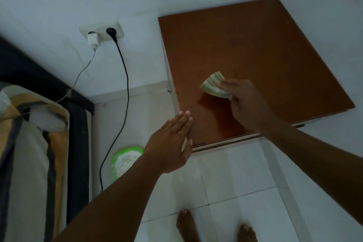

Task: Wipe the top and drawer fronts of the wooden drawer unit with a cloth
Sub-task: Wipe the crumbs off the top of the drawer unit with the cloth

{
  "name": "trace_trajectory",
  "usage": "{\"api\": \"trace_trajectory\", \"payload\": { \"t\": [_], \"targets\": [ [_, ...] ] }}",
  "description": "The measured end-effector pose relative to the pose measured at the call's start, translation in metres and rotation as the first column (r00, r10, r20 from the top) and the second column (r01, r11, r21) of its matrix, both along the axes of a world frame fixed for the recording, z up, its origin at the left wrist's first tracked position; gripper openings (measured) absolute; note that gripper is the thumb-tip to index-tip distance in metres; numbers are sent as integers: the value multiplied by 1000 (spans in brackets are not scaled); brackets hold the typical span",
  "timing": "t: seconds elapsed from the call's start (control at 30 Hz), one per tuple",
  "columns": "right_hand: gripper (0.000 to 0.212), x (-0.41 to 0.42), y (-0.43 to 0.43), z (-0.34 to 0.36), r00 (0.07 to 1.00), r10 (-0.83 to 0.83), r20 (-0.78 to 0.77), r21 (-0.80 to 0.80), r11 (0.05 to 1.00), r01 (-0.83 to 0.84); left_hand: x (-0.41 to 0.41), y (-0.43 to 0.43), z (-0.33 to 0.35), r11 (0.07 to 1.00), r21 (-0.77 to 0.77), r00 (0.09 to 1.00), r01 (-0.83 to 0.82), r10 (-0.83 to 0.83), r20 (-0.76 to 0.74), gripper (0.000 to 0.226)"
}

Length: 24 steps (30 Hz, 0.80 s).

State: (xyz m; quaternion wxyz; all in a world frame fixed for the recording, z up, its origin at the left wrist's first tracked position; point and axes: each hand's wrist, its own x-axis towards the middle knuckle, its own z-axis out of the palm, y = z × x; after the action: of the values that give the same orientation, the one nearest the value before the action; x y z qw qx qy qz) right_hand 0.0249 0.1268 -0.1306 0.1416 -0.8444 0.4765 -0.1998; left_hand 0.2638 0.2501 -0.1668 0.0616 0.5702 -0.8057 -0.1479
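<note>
The right hand [243, 102] is closed around a folded green-and-white striped cloth [214, 85], fingers pinching its near edge so that most of the fabric fans out to the left of the knuckles; the cloth sits on, or just over, the reddish-brown top of the wooden drawer unit [265, 49], towards its front left quarter, and whether it presses flat cannot be told; a darker, glossier patch lies on the wood just below it. The left hand [170, 143] is open and holds nothing, fingers straight and together, fingertips at the unit's front left corner and the thumb by its front edge; whether the palm touches the wood is unclear. The drawer fronts are hidden from this high angle; only a pale strip under the front lip shows. The unit stands in a corner of white walls on a white tiled floor [225, 183]; two bare feet [185, 224] show at the bottom edge. To the left, a wall socket [102, 32] carries a white charger [92, 40] with a thin pale cable and a black plug [111, 32] with a black cord running down to the floor; a round green container [125, 161] with something white in it sits on the tiles near that cord; a bed with striped bedding [33, 143] fills the left side.
</note>
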Motion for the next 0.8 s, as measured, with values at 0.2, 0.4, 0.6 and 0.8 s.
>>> {"api": "trace_trajectory", "payload": {
  "t": [0.2, 0.4, 0.6, 0.8],
  "targets": [
    [47, 8, 62, -23, 959, 276, -62, 129, 955, -267, 7, -6, 0, 996, 23, 997, -82, 82, -11, 65],
    [49, 9, -9, 1, 993, 20, 113, 89, 996, -31, 14, -23, 9, 989, 111, 994, -95, 100, -35, 74],
    [55, 24, -158, -17, 951, -261, -167, 193, 937, 291, 15, -23, 11, 977, 168, 988, -133, 145, -61, 68],
    [58, 61, -81, -39, 990, 104, -96, 174, 981, -86, 18, -23, 15, 957, 259, 984, -131, 156, -80, 68]
  ]
}}
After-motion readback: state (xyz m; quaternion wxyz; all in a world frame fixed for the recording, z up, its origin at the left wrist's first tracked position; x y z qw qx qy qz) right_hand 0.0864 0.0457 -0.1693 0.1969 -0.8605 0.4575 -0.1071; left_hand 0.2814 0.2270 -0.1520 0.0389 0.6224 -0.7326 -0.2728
